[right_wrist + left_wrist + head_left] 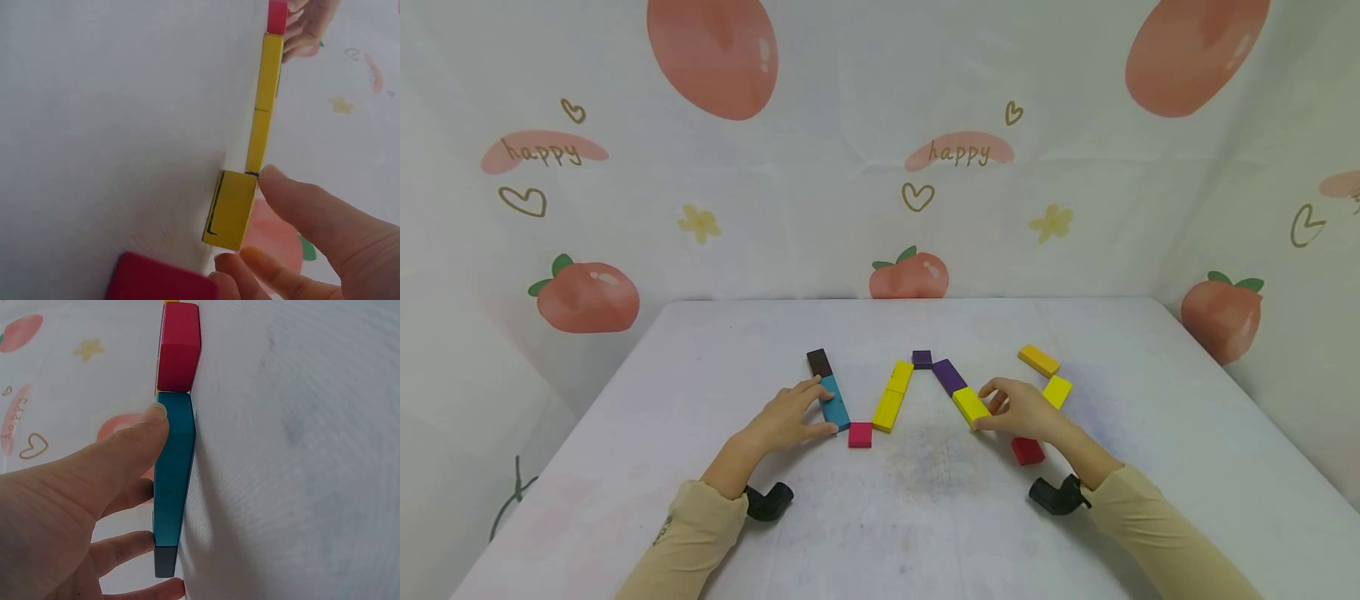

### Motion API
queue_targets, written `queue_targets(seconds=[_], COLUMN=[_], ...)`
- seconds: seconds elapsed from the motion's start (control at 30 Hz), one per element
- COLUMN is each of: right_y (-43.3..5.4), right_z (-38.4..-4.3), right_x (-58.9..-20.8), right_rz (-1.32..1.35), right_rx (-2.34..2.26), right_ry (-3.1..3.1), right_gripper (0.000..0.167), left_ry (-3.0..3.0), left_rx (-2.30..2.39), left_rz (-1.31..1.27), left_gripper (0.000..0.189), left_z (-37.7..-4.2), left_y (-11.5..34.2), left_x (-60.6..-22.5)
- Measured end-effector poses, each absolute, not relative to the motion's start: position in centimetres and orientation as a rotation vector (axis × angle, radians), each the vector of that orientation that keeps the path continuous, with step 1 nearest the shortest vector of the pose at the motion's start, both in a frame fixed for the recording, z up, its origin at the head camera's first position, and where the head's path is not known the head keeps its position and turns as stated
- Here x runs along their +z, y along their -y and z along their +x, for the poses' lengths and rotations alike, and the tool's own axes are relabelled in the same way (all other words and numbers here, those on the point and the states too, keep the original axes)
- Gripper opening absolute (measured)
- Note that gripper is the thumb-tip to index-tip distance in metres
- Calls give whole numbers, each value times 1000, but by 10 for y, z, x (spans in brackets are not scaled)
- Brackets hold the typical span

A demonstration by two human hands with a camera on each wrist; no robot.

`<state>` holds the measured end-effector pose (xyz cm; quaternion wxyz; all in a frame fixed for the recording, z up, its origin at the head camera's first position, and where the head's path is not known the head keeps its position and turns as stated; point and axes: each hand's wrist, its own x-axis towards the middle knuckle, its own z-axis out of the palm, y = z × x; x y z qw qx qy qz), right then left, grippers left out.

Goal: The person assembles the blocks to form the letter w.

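My left hand (786, 417) is at a blue block (838, 412), thumb at its near end and bent fingers across its far part. A dark brown block (819, 362) continues the line behind it. Close to the blue block's near end lies a red block (178, 350). On the other side, my right hand (1018, 410) pinches a yellow block (231, 209) between thumb and fingers. That block meets a purple block (949, 377) at its far end. Another red block (1027, 451) lies below the right hand, partly covered by it.
Two yellow blocks (892, 397) form a slanted line in the middle, with a small purple block (922, 359) at its top. Right of the right hand lie a yellow block (1057, 391) and an orange-yellow block (1039, 360). A printed cloth (820, 208) hangs behind the white table (737, 333).
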<state>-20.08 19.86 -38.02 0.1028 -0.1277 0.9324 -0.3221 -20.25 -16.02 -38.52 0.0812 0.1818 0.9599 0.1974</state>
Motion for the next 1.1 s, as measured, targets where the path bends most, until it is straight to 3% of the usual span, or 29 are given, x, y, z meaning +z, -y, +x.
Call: queue_targets(seconds=[1.1], right_y=[-260], right_z=[-196], right_x=[-370], right_rz=[-757], right_rx=[-844], right_ry=[-2489], right_gripper=[41], left_ry=[-2869], left_rx=[582], left_rz=[531], left_gripper=[51], left_z=[-204], left_y=[160], left_x=[-387])
